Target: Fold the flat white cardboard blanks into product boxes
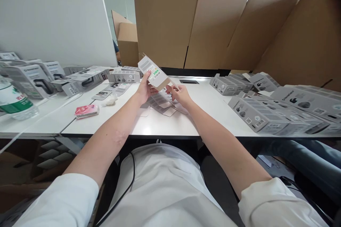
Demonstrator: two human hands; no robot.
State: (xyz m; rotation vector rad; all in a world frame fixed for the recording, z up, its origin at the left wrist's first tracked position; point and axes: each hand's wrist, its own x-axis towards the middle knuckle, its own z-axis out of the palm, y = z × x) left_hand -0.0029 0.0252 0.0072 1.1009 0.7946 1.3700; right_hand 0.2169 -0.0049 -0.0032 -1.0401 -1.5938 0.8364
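Barcoded product carton (152, 72) held tilted above white tabletop (204, 108), left hand (144, 88) gripping its side, right hand (180, 94) pinching its near end, flattened cartons (160, 101) underneath

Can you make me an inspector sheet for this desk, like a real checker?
Surface: white table, with a seam toward the left
Job's things: grey-and-white box, tilted, held up; flat cartons below it; right-side boxes; left-side boxes
Clutter: bottle, pink packet, crumpled white scrap, all left
Hands: left hand grips the box; right hand is at its lower end
Cables: black cord across the white shirt
Surroundings: tall cardboard behind; white panel at left
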